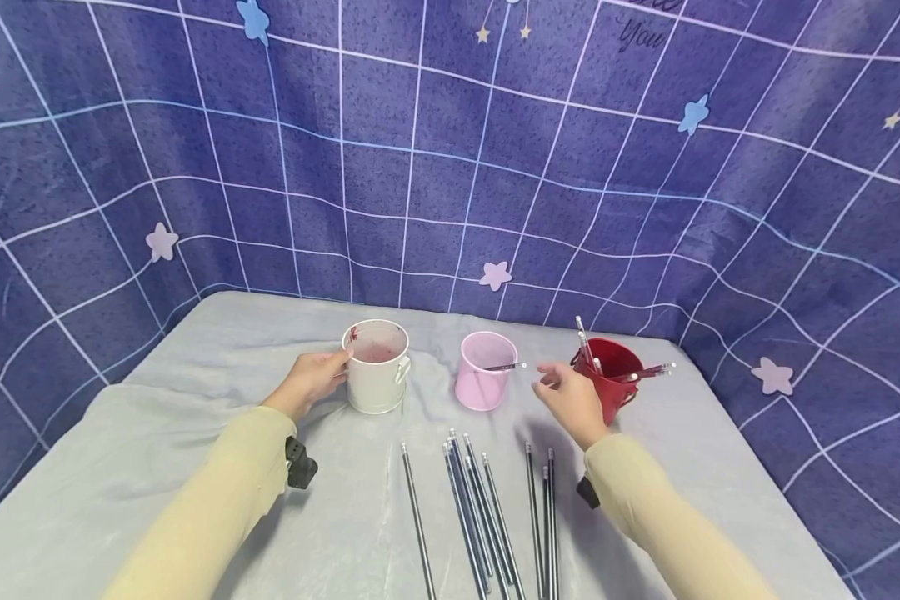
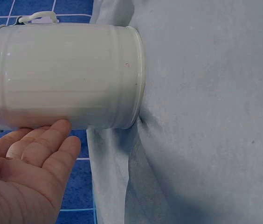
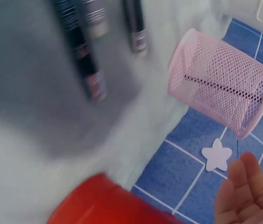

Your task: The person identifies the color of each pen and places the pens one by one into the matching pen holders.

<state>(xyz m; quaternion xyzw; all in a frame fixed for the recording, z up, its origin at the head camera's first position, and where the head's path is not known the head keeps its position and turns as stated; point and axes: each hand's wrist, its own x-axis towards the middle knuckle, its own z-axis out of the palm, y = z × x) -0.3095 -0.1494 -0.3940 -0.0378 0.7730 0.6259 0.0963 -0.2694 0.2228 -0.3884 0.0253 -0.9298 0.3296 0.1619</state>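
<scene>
A white bucket stands upright at the back left. My left hand touches its left side close to the rim; in the left wrist view the fingers lie loosely extended against the wall, and the thumb is mostly out of frame. Between both hands stands a pink mesh cup with one dark pencil leaning in it. My right hand hovers just right of that pencil's eraser end, apart from it and holding nothing. Beside this hand a red bucket, partly hidden, holds several pencils.
Several dark pencils lie on the grey cloth at the front centre. One pencil lies separately to their left, with more pencils on the right. A blue gridded curtain hangs behind.
</scene>
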